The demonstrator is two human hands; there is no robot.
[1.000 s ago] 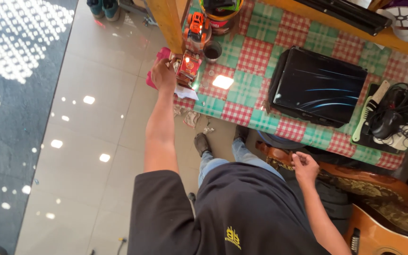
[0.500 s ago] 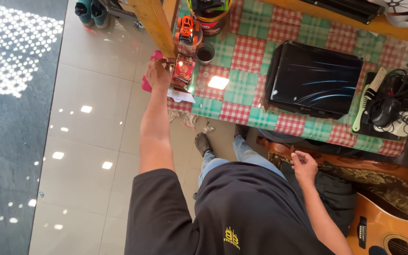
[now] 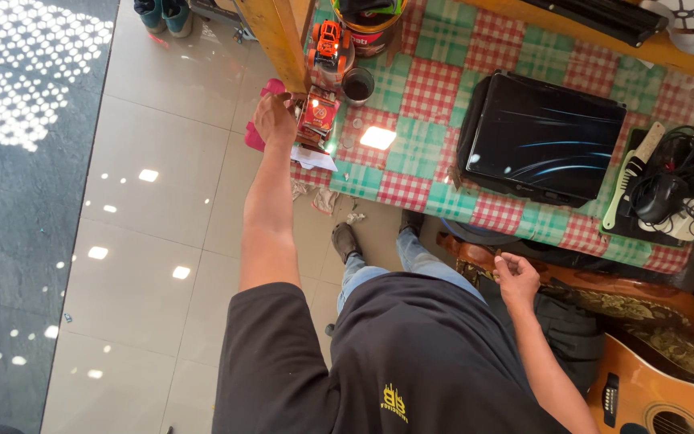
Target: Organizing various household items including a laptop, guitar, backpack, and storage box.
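A: Glossy pale floor tiles, a dark patterned mat off to the left, and a low table [image 3: 419, 153] under a red-and-green checked cloth. Where's my left hand?

B: Your left hand [image 3: 275, 120] is stretched out to the table's near-left corner, fingers curled round the side of a small red toy truck [image 3: 319, 116]. I read that as a loose hold; how tightly it closes I cannot tell from above.

A: Anything changed over the last second?

B: Very little. The hand and truck sit in the same spot on the corner as a second ago; only my view has swayed slightly. So I judge the truck is being held in place, not carried.

A: And my right hand?

B: The right hand [image 3: 516, 277] hangs by the carved wooden chair arm, fingers half curled, nothing in it.

A: What's around the truck?

B: White paper slips [image 3: 315, 158] lie just under it, a pink thing [image 3: 257, 133] is just behind the hand, a dark cup [image 3: 357, 84] beside it, an orange toy vehicle [image 3: 329, 42] beyond, then a round tin with a red-and-yellow label [image 3: 371, 24]. A black flat case [image 3: 540, 137] lies further right.
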